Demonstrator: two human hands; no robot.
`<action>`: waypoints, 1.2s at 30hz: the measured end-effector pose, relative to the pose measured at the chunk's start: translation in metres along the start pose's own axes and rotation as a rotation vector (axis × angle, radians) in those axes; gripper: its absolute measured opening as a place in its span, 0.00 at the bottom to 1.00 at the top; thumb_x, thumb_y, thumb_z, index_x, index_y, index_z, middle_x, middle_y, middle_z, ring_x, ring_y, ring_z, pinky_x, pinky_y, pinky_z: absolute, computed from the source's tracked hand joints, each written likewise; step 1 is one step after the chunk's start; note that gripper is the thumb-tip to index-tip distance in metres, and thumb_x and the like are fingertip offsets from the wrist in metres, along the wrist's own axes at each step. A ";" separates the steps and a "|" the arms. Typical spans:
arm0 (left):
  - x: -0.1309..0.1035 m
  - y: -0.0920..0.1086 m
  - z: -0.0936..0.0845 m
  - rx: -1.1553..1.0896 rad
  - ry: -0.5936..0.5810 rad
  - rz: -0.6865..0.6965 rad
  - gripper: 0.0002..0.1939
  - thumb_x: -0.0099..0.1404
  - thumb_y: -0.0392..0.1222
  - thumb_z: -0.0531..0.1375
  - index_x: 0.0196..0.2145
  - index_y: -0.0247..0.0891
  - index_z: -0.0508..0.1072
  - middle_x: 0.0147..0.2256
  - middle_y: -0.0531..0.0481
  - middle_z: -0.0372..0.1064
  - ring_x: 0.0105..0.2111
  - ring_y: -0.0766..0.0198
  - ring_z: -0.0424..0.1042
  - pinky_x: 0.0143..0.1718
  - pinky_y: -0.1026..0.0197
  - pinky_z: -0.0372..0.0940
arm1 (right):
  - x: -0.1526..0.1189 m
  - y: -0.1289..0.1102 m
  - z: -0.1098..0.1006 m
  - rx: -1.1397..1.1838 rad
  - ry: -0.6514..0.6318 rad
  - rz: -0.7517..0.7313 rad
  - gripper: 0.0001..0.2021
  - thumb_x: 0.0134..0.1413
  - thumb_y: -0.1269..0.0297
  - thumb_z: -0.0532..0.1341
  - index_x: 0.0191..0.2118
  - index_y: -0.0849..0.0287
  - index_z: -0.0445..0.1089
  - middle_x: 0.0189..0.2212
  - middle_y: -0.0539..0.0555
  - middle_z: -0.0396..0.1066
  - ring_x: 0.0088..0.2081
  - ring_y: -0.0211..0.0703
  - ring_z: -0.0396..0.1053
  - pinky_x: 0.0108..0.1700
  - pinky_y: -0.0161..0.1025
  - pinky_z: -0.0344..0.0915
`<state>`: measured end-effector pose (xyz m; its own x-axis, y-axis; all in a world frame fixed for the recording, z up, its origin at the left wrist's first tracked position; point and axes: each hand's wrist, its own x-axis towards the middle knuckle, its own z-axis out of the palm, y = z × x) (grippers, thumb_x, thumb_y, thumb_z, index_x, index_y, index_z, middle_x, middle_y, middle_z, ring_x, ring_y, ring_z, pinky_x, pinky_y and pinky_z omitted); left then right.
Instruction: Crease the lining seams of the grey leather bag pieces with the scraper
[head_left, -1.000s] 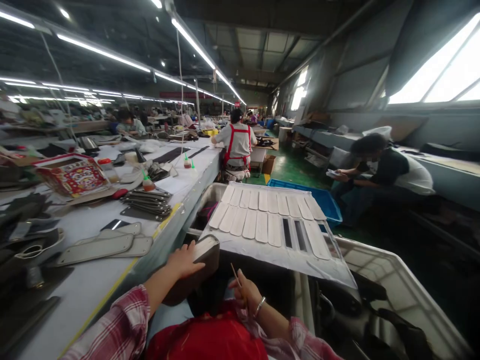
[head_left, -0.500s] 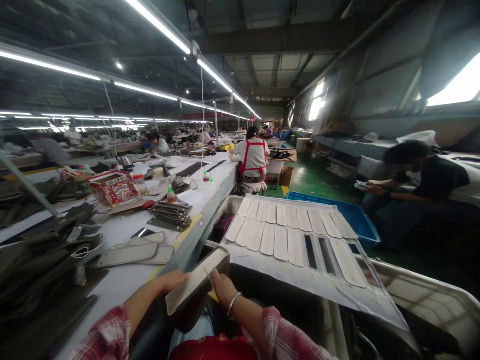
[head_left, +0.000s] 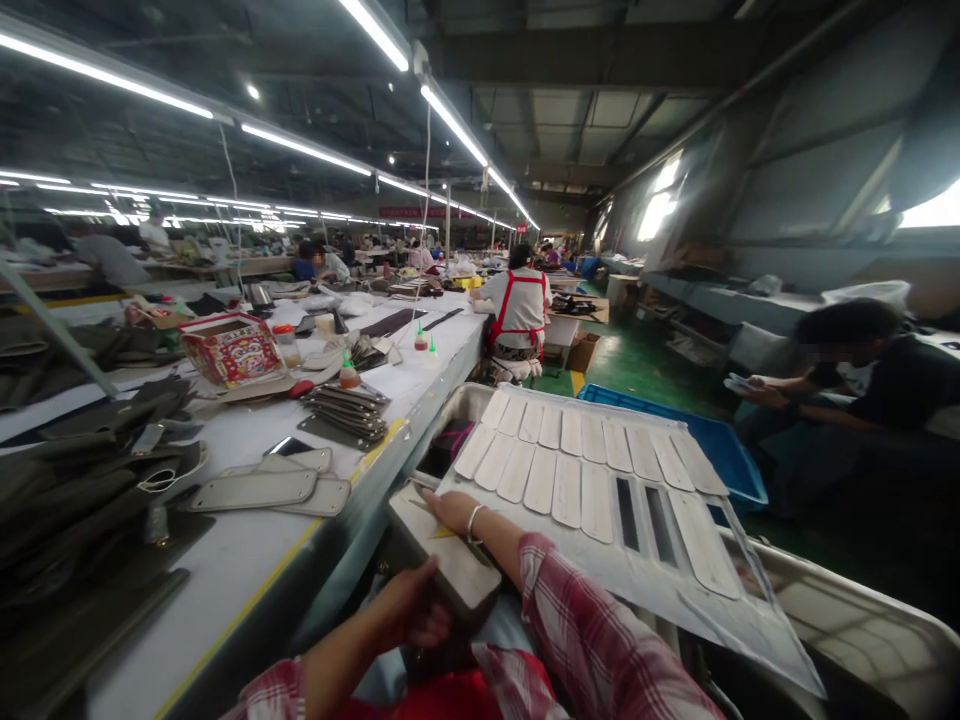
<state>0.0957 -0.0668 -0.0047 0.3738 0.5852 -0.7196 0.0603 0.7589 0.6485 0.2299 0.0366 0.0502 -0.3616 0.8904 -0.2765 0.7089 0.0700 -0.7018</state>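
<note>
Over my lap is a dark, box-shaped piece (head_left: 469,568), like a bag body, with a long pale panel with rounded corners facing up. My left hand (head_left: 421,605) grips its near side, thumb on the edge and fingers curled below. Across the far part of the pale face lies my right hand (head_left: 454,512), fingers closed. A small yellow thing (head_left: 442,532) shows under that hand; its kind is hidden. To the right, a white board (head_left: 525,510) carries rows of pale rounded strips (head_left: 566,490), with dark gaps among them.
On the left table (head_left: 247,560) lie pale panels (head_left: 255,490), a stack of dark pieces (head_left: 345,412), glue bottles (head_left: 349,375), a red box (head_left: 232,350) and dark material (head_left: 75,500). A blue crate (head_left: 720,460) stands beyond the board. Co-workers sit ahead and at right.
The piece has turned, its pale face now upward and its far end swung left. My right hand has moved up onto the face; my left has come to the near side. The view shifted slightly.
</note>
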 end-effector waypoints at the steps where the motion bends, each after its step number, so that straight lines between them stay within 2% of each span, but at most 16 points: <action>1: 0.005 0.000 0.009 -0.071 0.021 0.034 0.35 0.55 0.71 0.44 0.28 0.32 0.69 0.22 0.44 0.68 0.19 0.64 0.68 0.18 0.65 0.64 | 0.005 -0.001 -0.005 -0.047 -0.023 0.001 0.24 0.54 0.46 0.51 0.38 0.64 0.72 0.40 0.64 0.71 0.48 0.56 0.66 0.51 0.47 0.56; 3: 0.012 0.002 0.023 -0.144 0.022 0.044 0.35 0.56 0.71 0.42 0.27 0.34 0.69 0.23 0.44 0.68 0.20 0.65 0.68 0.21 0.65 0.65 | 0.014 -0.002 -0.010 -0.155 -0.074 -0.005 0.26 0.53 0.44 0.51 0.35 0.64 0.73 0.40 0.66 0.71 0.47 0.58 0.66 0.50 0.49 0.57; 6: 0.017 -0.002 0.043 -0.163 -0.081 -0.010 0.33 0.57 0.69 0.43 0.24 0.36 0.70 0.26 0.40 0.70 0.21 0.63 0.69 0.23 0.63 0.66 | 0.021 -0.004 -0.008 -0.266 -0.135 -0.030 0.29 0.47 0.39 0.53 0.27 0.64 0.73 0.38 0.68 0.71 0.46 0.61 0.66 0.49 0.51 0.58; 10: 0.024 -0.017 0.075 -0.180 -0.224 0.037 0.31 0.58 0.69 0.42 0.26 0.39 0.69 0.30 0.41 0.70 0.24 0.61 0.71 0.28 0.58 0.66 | 0.017 -0.002 0.003 -0.348 -0.173 -0.066 0.28 0.38 0.35 0.57 0.17 0.60 0.69 0.30 0.65 0.73 0.43 0.62 0.67 0.48 0.53 0.59; 13: 0.031 -0.026 0.086 -0.146 -0.251 0.057 0.31 0.56 0.70 0.45 0.30 0.38 0.67 0.31 0.40 0.68 0.23 0.59 0.71 0.30 0.52 0.65 | 0.008 0.002 0.007 -0.369 -0.194 -0.101 0.28 0.36 0.35 0.58 0.14 0.60 0.67 0.26 0.64 0.72 0.40 0.63 0.68 0.46 0.54 0.59; 15: 0.030 -0.029 0.083 -0.062 -0.267 0.039 0.32 0.53 0.71 0.48 0.34 0.36 0.66 0.30 0.41 0.67 0.21 0.58 0.71 0.31 0.48 0.66 | 0.002 0.005 0.006 -0.365 -0.204 -0.117 0.28 0.38 0.36 0.57 0.16 0.60 0.68 0.26 0.64 0.72 0.38 0.62 0.69 0.43 0.53 0.60; 17: 0.019 -0.029 0.072 0.114 -0.328 0.078 0.33 0.51 0.70 0.52 0.35 0.34 0.67 0.30 0.43 0.68 0.23 0.59 0.70 0.33 0.49 0.66 | -0.004 0.010 0.001 -0.349 -0.197 -0.115 0.28 0.44 0.37 0.55 0.20 0.61 0.70 0.27 0.64 0.71 0.37 0.59 0.69 0.40 0.50 0.61; 19: -0.003 -0.026 0.059 0.391 -0.413 0.219 0.29 0.54 0.65 0.54 0.34 0.34 0.70 0.30 0.45 0.69 0.29 0.60 0.70 0.36 0.55 0.65 | -0.012 0.019 -0.010 -0.326 -0.162 -0.093 0.27 0.50 0.40 0.51 0.23 0.61 0.71 0.26 0.62 0.71 0.35 0.55 0.69 0.38 0.47 0.62; 21: -0.031 -0.016 0.044 0.660 -0.398 0.387 0.23 0.58 0.59 0.53 0.32 0.36 0.73 0.31 0.48 0.70 0.33 0.60 0.69 0.37 0.60 0.63 | -0.023 0.035 -0.029 -0.298 -0.096 -0.042 0.25 0.54 0.45 0.51 0.24 0.61 0.71 0.24 0.60 0.70 0.33 0.51 0.69 0.37 0.43 0.61; 24: -0.063 0.013 0.021 0.807 -0.225 0.496 0.19 0.61 0.54 0.52 0.31 0.37 0.74 0.31 0.51 0.72 0.34 0.61 0.69 0.36 0.65 0.62 | -0.049 0.071 -0.065 -0.269 0.042 0.080 0.18 0.54 0.49 0.54 0.30 0.60 0.71 0.24 0.56 0.68 0.33 0.46 0.68 0.35 0.38 0.61; 26: -0.066 0.041 0.012 0.837 -0.058 0.579 0.21 0.63 0.54 0.48 0.32 0.37 0.74 0.32 0.51 0.72 0.34 0.61 0.69 0.36 0.65 0.62 | -0.073 0.097 -0.085 -0.265 0.128 0.167 0.16 0.52 0.51 0.57 0.36 0.60 0.70 0.27 0.56 0.68 0.34 0.45 0.67 0.35 0.36 0.61; 27: -0.062 0.054 0.011 0.864 0.003 0.631 0.20 0.63 0.53 0.49 0.35 0.38 0.74 0.35 0.52 0.73 0.38 0.60 0.69 0.40 0.65 0.62 | -0.086 0.108 -0.092 -0.266 0.162 0.205 0.16 0.52 0.52 0.58 0.38 0.60 0.70 0.28 0.56 0.68 0.35 0.46 0.67 0.35 0.36 0.61; 29: -0.043 0.078 0.017 0.946 0.007 0.703 0.20 0.63 0.53 0.48 0.42 0.41 0.73 0.42 0.52 0.72 0.44 0.59 0.68 0.46 0.64 0.60 | -0.109 0.125 -0.096 -0.273 0.213 0.270 0.16 0.52 0.53 0.58 0.40 0.59 0.69 0.31 0.57 0.69 0.37 0.47 0.66 0.37 0.37 0.61; 32: 0.001 0.097 0.040 1.068 -0.183 0.672 0.22 0.63 0.51 0.48 0.49 0.38 0.69 0.48 0.50 0.69 0.49 0.59 0.65 0.52 0.62 0.56 | -0.131 0.138 -0.082 -0.277 0.254 0.353 0.15 0.56 0.55 0.53 0.39 0.59 0.70 0.32 0.60 0.69 0.38 0.50 0.66 0.40 0.41 0.60; 36: 0.054 0.102 0.064 1.144 -0.432 0.576 0.26 0.61 0.49 0.51 0.54 0.34 0.64 0.53 0.46 0.63 0.53 0.57 0.62 0.55 0.59 0.53 | -0.133 0.141 -0.053 -0.240 0.254 0.449 0.24 0.61 0.52 0.43 0.34 0.62 0.71 0.32 0.65 0.70 0.38 0.53 0.67 0.41 0.45 0.59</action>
<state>0.1812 0.0239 0.0378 0.8532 0.4401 -0.2801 0.4493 -0.3473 0.8231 0.4100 -0.0484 0.0229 0.1433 0.9344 -0.3261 0.8878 -0.2669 -0.3748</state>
